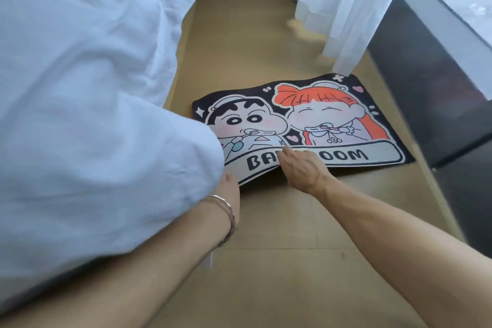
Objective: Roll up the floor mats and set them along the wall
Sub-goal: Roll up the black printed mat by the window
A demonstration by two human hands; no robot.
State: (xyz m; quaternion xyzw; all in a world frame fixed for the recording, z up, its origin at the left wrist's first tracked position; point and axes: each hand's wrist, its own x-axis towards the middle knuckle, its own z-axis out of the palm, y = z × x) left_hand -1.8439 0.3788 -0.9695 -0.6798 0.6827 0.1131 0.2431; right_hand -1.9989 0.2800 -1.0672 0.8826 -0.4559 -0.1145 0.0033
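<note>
The left hand [231, 189] is at the near left corner of the mat [306, 114], partly under the duvet [93, 88]; its grip cannot be told. The right hand [300, 168] grips the mat's near edge, which is raised from the floor [279, 221], with the arm stretched and the wrist low. For a good roll, both hands should probably turn this edge evenly and tightly.
</note>
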